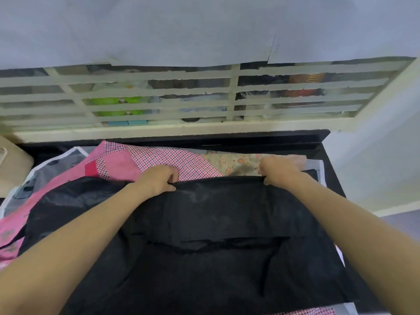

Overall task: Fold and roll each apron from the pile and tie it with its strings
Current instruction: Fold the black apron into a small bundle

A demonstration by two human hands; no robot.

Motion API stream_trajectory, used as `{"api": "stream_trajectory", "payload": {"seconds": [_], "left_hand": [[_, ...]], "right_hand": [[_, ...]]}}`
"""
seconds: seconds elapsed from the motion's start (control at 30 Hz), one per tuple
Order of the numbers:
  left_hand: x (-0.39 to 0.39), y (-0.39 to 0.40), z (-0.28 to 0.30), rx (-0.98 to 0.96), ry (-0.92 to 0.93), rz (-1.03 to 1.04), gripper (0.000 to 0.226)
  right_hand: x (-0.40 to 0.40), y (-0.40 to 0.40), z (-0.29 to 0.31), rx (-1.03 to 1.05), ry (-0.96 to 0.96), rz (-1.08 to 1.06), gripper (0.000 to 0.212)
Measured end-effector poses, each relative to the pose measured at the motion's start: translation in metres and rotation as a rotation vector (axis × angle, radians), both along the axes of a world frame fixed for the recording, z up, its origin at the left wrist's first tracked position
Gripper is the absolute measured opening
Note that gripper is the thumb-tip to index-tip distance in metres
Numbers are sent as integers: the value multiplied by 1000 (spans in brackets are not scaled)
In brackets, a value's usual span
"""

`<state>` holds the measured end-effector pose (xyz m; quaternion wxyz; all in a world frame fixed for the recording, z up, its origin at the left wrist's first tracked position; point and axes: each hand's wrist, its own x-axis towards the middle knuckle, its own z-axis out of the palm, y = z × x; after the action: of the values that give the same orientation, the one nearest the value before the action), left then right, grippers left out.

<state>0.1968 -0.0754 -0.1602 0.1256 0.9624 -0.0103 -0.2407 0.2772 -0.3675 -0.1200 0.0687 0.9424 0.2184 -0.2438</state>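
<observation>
- My left hand (pixel 159 178) has its fingers curled tight over the far edge of the black, thin woven fabric apron (pixel 204 223), thumb tucked under, so that corner cannot slip while I work the fold.
- My right hand (pixel 278 170) pinches the same far edge at the other corner; holding both ends keeps the edge straight and taut between them.
- The black apron lies spread flat in front of me over the dark tabletop (pixel 327 142), its near part toward my body. It seems partly folded, a crease running across its middle.
- It rests on top of the pile: the pink dotted patchwork cotton apron (pixel 159 159) and the beige floral print cloth (pixel 231 165) lie just beyond my knuckles, left there to wait their turn.
- I judge this the folding stage; rolling and tying with strings are not yet done.
- A cream-painted slatted window grille (pixel 204 96) stands behind the table.
</observation>
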Motion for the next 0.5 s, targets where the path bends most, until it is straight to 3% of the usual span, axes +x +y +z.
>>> {"api": "stream_trajectory", "payload": {"seconds": [0.27,0.37,0.5], "left_hand": [[17,11,21,12,112,-37,21],[21,15,21,91,94,-37,9],[23,2,17,126,5,-35,17]], "right_hand": [[34,7,5,-3,144,-7,30],[38,-1,1,49,123,-42,31],[37,-19,-1,1,26,-47,34]]}}
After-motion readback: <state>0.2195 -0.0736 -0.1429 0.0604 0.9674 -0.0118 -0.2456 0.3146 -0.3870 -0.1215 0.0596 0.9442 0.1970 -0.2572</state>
